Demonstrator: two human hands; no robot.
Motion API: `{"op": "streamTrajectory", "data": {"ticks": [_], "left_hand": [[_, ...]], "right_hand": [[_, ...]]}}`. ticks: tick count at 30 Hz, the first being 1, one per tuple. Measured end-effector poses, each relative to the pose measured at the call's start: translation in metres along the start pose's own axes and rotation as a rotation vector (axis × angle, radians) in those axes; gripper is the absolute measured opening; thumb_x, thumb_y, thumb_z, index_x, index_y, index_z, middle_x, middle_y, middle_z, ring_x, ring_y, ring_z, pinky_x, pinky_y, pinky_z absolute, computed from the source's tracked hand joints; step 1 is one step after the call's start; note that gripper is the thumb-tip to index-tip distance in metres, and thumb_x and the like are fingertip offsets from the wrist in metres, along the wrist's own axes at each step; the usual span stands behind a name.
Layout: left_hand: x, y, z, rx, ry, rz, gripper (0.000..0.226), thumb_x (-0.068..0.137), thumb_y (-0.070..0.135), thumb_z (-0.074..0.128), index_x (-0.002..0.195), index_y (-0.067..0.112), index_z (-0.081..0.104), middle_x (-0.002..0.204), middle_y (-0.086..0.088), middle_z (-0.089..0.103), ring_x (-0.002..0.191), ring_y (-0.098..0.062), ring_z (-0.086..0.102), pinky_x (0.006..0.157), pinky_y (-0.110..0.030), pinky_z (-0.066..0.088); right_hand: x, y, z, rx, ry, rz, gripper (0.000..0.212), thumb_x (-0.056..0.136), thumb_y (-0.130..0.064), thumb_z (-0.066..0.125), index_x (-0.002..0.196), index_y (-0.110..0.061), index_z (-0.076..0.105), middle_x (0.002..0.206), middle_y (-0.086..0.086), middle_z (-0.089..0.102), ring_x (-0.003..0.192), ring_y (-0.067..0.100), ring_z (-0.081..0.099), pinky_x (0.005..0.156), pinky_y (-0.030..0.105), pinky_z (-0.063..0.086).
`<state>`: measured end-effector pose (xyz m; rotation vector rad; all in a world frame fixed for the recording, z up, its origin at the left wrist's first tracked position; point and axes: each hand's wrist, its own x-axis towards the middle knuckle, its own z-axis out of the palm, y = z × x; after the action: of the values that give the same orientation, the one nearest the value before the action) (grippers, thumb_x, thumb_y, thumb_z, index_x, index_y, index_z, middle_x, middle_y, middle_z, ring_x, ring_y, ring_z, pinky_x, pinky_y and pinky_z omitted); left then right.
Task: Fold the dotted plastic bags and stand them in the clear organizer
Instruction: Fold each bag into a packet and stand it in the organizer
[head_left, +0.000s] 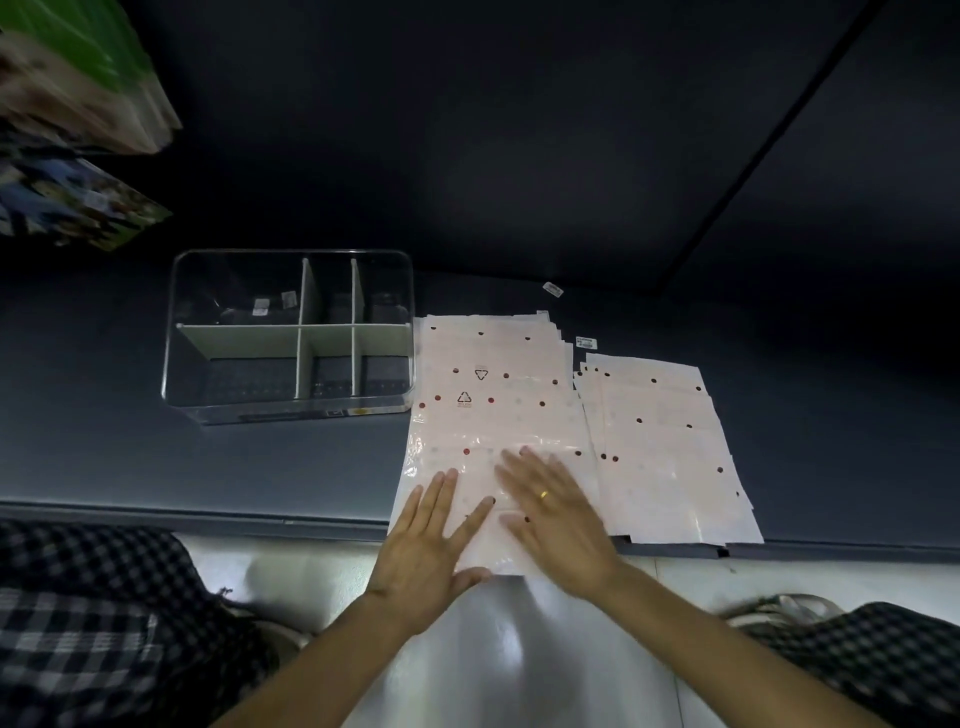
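Pressing down flat, the left hand (426, 540) and the right hand (550, 509) rest side by side on the near end of a pale pink dotted plastic bag (493, 415), which tops a stack of the same bags; all fingers are straight and slightly spread, gripping nothing, and a gold ring shows on the right hand. This bag lies just to the right of the clear rectangular plastic organizer (291, 410) with white dividers, nearly touching its right wall, and its near edge overhangs the dark grey table (208, 467). A second stack of dotted bags (670, 447) lies further right of the organizer, just beside the first. Blurred green packages (78, 78) sit beyond the organizer, to its far left.
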<state>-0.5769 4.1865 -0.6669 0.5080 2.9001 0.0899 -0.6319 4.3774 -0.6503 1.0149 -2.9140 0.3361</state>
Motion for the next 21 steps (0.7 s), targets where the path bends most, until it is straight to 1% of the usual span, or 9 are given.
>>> {"op": "streamTrajectory", "data": {"ticks": [3,5,7,10,12,14,17,18,21], "left_hand": [[0.002,0.001,-0.001,-0.005,-0.016,-0.024,0.071,0.087,0.069,0.013,0.146,0.031,0.024,0.150,-0.025,0.024,0.139,-0.035,0.026,0.113,-0.049,0.026],[0.004,-0.003,0.003,0.013,-0.032,0.015,0.072,0.084,0.071,0.003,0.147,0.037,-0.006,0.154,-0.023,-0.010,0.144,-0.036,-0.006,0.117,-0.050,0.002],[0.002,-0.011,0.006,-0.015,-0.080,0.052,0.071,0.080,0.073,-0.004,0.140,0.042,-0.026,0.148,-0.016,-0.032,0.139,-0.032,-0.027,0.114,-0.045,-0.016],[-0.003,-0.030,0.007,0.017,-0.099,0.099,0.068,0.079,0.073,-0.005,0.137,0.046,-0.029,0.148,-0.011,-0.034,0.136,-0.029,-0.033,0.113,-0.043,-0.020],[-0.006,-0.042,0.005,0.029,-0.102,0.114,0.068,0.079,0.073,-0.004,0.139,0.047,-0.024,0.151,-0.008,-0.030,0.140,-0.024,-0.028,0.115,-0.041,-0.016],[-0.007,-0.051,0.002,0.005,-0.092,0.113,0.071,0.080,0.074,-0.003,0.144,0.046,-0.012,0.155,-0.005,-0.023,0.142,-0.019,-0.023,0.116,-0.038,-0.016],[-0.001,-0.049,-0.004,-0.123,-0.023,0.087,0.070,0.085,0.070,0.012,0.145,0.038,0.029,0.159,-0.004,-0.007,0.145,-0.017,-0.015,0.116,-0.033,-0.014],[0.004,-0.046,-0.007,-0.184,0.003,0.085,0.067,0.086,0.067,0.019,0.138,0.032,0.042,0.159,-0.005,-0.001,0.145,-0.017,-0.012,0.117,-0.032,-0.013],[0.020,-0.039,-0.011,-0.330,0.038,0.089,0.051,0.091,0.058,0.037,0.117,0.019,0.054,0.158,-0.004,0.011,0.147,-0.017,0.001,0.119,-0.027,-0.003]], "right_hand": [[-0.015,-0.012,0.007,-0.158,-0.216,-0.044,0.063,0.093,-0.052,0.030,0.140,-0.012,0.044,0.149,0.001,0.037,0.138,0.020,0.034,0.110,0.046,0.032],[-0.021,-0.006,0.005,-0.196,-0.321,0.027,0.068,0.092,-0.055,0.029,0.142,-0.010,0.039,0.151,0.003,0.032,0.139,0.020,0.032,0.113,0.043,0.027],[-0.031,0.014,0.000,-0.185,-0.411,0.061,0.075,0.092,-0.058,0.019,0.149,-0.010,0.018,0.156,0.003,0.008,0.145,0.022,0.011,0.119,0.037,0.003],[-0.056,0.048,-0.012,-0.220,-0.486,0.046,0.078,0.088,-0.064,0.005,0.148,-0.017,-0.011,0.153,-0.004,-0.020,0.144,0.017,-0.016,0.113,0.034,-0.019],[-0.068,0.063,-0.021,-0.237,-0.497,0.052,0.079,0.087,-0.066,0.005,0.149,-0.018,-0.009,0.155,-0.004,-0.017,0.143,0.015,-0.020,0.112,0.033,-0.021],[-0.069,0.067,-0.027,-0.227,-0.463,0.049,0.076,0.091,-0.064,0.011,0.151,-0.018,0.004,0.157,-0.005,-0.007,0.142,0.015,-0.018,0.113,0.034,-0.019],[-0.050,0.061,-0.032,-0.109,-0.277,0.098,0.055,0.096,-0.051,0.036,0.138,-0.016,0.047,0.155,-0.004,0.020,0.146,0.018,0.007,0.116,0.029,-0.014],[-0.041,0.058,-0.033,-0.066,-0.223,0.124,0.051,0.095,-0.048,0.043,0.134,-0.015,0.052,0.154,-0.002,0.027,0.145,0.017,0.015,0.116,0.026,-0.012],[-0.021,0.052,-0.027,-0.027,-0.243,0.147,0.059,0.094,-0.047,0.047,0.142,-0.014,0.039,0.155,-0.001,0.024,0.144,0.011,0.017,0.116,0.020,-0.010]]}}
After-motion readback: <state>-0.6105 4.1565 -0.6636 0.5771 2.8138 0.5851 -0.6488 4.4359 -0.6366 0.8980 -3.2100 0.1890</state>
